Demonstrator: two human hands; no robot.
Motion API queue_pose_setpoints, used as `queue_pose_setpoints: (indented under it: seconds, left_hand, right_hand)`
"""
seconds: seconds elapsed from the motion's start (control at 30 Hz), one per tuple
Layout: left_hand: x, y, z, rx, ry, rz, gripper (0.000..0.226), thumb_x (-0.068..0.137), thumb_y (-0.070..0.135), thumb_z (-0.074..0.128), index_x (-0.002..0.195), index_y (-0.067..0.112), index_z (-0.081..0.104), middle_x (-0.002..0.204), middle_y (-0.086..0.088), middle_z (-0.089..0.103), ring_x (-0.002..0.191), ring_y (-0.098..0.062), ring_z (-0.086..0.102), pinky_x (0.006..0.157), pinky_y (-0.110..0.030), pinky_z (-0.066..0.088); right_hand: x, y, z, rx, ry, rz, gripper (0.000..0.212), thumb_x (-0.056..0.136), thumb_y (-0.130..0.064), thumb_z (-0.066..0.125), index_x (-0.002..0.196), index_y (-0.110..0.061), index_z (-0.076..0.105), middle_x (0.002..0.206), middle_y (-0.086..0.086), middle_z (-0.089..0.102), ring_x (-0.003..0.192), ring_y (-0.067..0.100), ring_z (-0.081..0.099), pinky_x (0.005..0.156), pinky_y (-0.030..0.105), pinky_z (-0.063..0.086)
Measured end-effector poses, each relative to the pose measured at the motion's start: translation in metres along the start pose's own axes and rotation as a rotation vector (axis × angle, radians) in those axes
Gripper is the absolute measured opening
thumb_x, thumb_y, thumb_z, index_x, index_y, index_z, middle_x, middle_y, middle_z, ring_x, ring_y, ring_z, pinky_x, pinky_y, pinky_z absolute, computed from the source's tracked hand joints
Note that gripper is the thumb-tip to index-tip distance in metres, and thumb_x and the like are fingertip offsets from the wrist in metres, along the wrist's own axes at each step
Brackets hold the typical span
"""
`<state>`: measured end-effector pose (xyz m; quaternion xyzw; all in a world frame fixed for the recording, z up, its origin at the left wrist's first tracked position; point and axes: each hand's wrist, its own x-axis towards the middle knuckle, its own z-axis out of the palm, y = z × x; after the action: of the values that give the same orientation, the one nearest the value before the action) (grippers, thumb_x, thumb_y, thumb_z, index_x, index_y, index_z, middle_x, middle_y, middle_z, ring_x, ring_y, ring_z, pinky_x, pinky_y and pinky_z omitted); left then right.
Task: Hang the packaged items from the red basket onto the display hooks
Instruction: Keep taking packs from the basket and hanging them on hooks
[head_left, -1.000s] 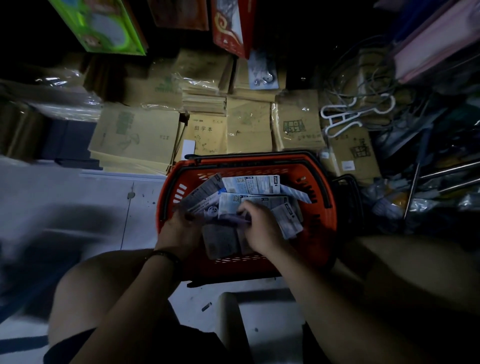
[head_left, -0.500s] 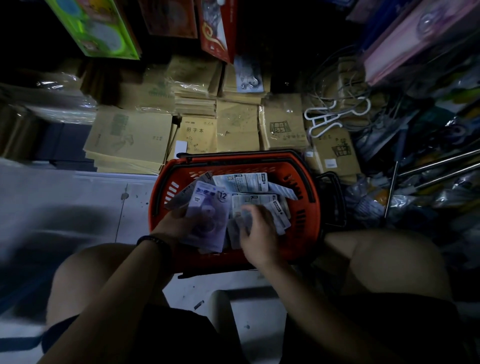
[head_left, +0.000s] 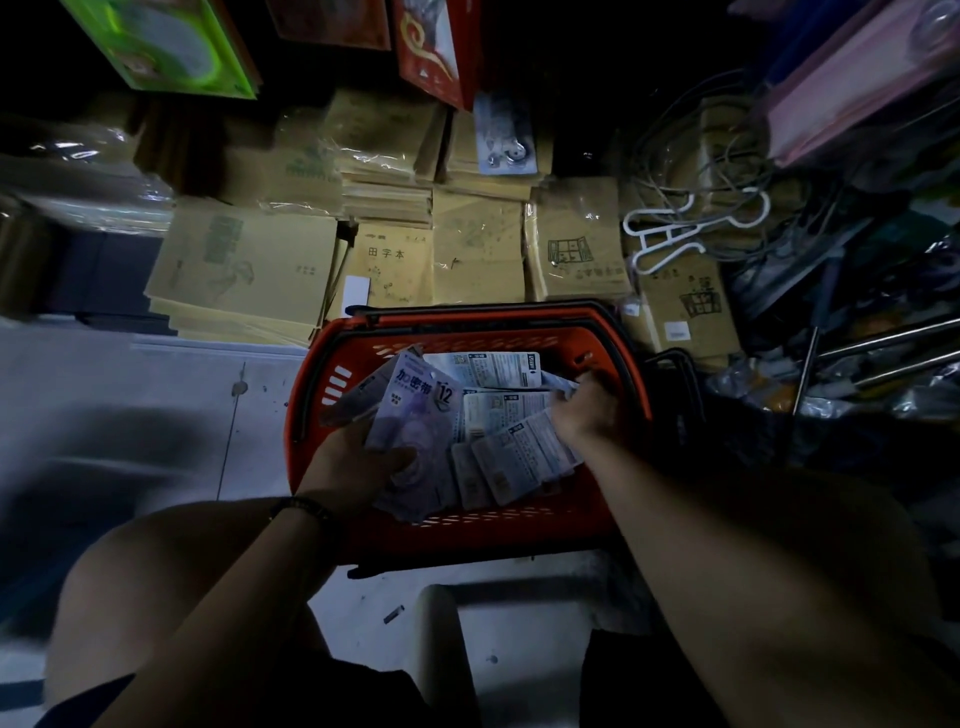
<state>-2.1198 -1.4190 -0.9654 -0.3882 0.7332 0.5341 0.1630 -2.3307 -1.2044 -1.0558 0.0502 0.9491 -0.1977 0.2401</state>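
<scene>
Gripping packets (head_left: 415, 415), left hand (head_left: 353, 462) hovers over red basket (head_left: 467, 332) on floor (head_left: 130, 395); hold of right hand (head_left: 587, 410) unclear.

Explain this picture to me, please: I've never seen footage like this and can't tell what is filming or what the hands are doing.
No machine here: a person wears one camera on the head, looking down at their own arms. A red basket of flat packets sits on the floor before stacked brown exercise books. The left grip, simply the left hand, holds a purple packet. The right grip reaches among the white packets; its fingertips are hidden, so a hold is unclear.
</scene>
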Motion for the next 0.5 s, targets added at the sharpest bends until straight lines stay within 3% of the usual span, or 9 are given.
queue_pose_setpoints:
  seconds: [0.1, 0.2, 0.3, 0.37, 0.5]
  left_hand:
    - [0.001, 0.002, -0.002, -0.014, 0.031, 0.012, 0.054, 0.098, 0.029, 0.075, 0.148, 0.028, 0.054, 0.127, 0.004, 0.062, 0.11, -0.021, 0.06, 0.093, -0.038, 0.05]
    - [0.002, 0.001, -0.004, -0.011, 0.058, -0.001, 0.054, 0.096, 0.032, 0.077, 0.145, 0.028, 0.056, 0.132, -0.002, 0.068, 0.112, -0.025, 0.065, 0.096, -0.043, 0.056]
    - [-0.002, 0.003, -0.002, -0.035, 0.074, -0.003, 0.046, 0.097, 0.031, 0.076, 0.139, 0.026, 0.059, 0.125, -0.002, 0.069, 0.109, -0.023, 0.067, 0.089, -0.04, 0.057]
    - [-0.007, 0.006, -0.002, -0.027, 0.104, 0.005, 0.039, 0.097, 0.029, 0.077, 0.133, 0.024, 0.062, 0.119, -0.002, 0.069, 0.103, -0.022, 0.066, 0.077, -0.033, 0.055]
    - [-0.017, 0.013, -0.005, -0.055, 0.163, 0.014, 0.04, 0.094, 0.032, 0.079, 0.131, 0.02, 0.069, 0.118, -0.005, 0.075, 0.104, -0.026, 0.072, 0.086, -0.04, 0.06]
  right_hand:
    - [-0.016, 0.002, 0.003, 0.123, 0.16, -0.065, 0.031, 0.104, -0.037, 0.059, 0.116, -0.009, 0.067, 0.113, 0.019, 0.075, 0.108, 0.04, 0.069, 0.087, 0.039, 0.05]
    - [-0.041, 0.007, -0.001, 0.278, 0.305, -0.117, 0.022, 0.105, -0.032, 0.06, 0.105, -0.014, 0.071, 0.101, 0.013, 0.078, 0.094, 0.036, 0.072, 0.072, 0.032, 0.043]
    - [-0.064, 0.009, -0.011, 0.42, 0.342, -0.139, 0.007, 0.098, -0.021, 0.068, 0.101, -0.018, 0.073, 0.095, 0.008, 0.078, 0.089, 0.03, 0.073, 0.073, 0.028, 0.045]
    - [-0.076, 0.007, -0.022, 0.481, 0.36, -0.171, 0.008, 0.093, -0.015, 0.069, 0.099, -0.02, 0.073, 0.093, 0.004, 0.077, 0.087, 0.026, 0.072, 0.074, 0.03, 0.05]
    - [-0.097, -0.002, -0.048, 0.558, 0.358, -0.256, 0.022, 0.089, -0.001, 0.064, 0.094, -0.021, 0.071, 0.095, -0.005, 0.074, 0.087, 0.02, 0.071, 0.07, 0.025, 0.052]
